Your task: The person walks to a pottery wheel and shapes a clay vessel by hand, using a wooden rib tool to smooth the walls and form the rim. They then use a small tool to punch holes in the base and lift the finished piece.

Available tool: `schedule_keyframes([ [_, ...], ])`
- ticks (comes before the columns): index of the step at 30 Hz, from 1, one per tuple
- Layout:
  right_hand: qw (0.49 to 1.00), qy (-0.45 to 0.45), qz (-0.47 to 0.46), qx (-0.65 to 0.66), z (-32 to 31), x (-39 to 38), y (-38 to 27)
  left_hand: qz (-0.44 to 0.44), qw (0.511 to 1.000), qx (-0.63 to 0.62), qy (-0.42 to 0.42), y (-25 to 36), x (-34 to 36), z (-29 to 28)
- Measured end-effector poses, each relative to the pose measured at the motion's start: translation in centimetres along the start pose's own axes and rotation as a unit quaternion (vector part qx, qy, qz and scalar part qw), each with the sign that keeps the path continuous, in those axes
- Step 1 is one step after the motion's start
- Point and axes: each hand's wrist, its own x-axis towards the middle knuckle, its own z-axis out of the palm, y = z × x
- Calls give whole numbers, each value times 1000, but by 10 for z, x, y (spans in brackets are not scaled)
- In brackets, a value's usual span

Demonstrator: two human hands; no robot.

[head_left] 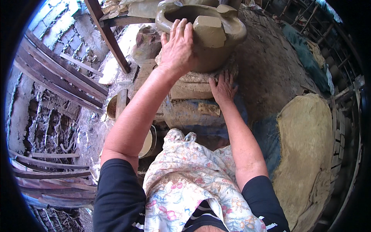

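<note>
A wet grey-brown clay stove (210, 54), round like a pot with a thick uneven rim and a block-shaped piece of clay at its front, stands ahead of me. It rests on a rough, clay-caked round base (189, 88). My left hand (177, 46) lies against the front left of the clay wall, fingers stretched up to the rim; its palm side is hidden. Lower and to the right, my right hand (224, 88) touches the side of the base with its fingers spread. Neither hand appears to grip anything.
A small round container (112, 107) and a pale bucket (147, 144) stand left of the base. Wooden slats (63, 73) lie at the left, near an upright post (108, 36). A large tan sheet (305, 154) spreads at the right. A floral cloth (185, 174) covers my lap.
</note>
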Motion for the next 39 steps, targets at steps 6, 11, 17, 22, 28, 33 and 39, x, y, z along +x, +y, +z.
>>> schedule_keyframes([
  [6,1000,6,-12,10,0,0,-1,-46,988,134,60,-10,-2,-3],
  [11,1000,1,-6,-3,2,0,1,-8,997,2,73,2,-3,13],
  [17,999,10,-24,-21,-1,-3,-2,-71,987,118,85,-10,-5,8],
  [22,997,-1,-19,-69,0,-9,-5,-17,982,-88,166,17,0,29],
  [28,998,19,-37,-53,1,-15,-10,-34,972,58,224,3,-6,50],
  [33,991,42,-77,-102,1,-22,-12,-108,973,98,180,-15,-6,44],
  [39,992,40,-80,-90,6,-26,-18,-57,963,60,257,-3,5,61],
])
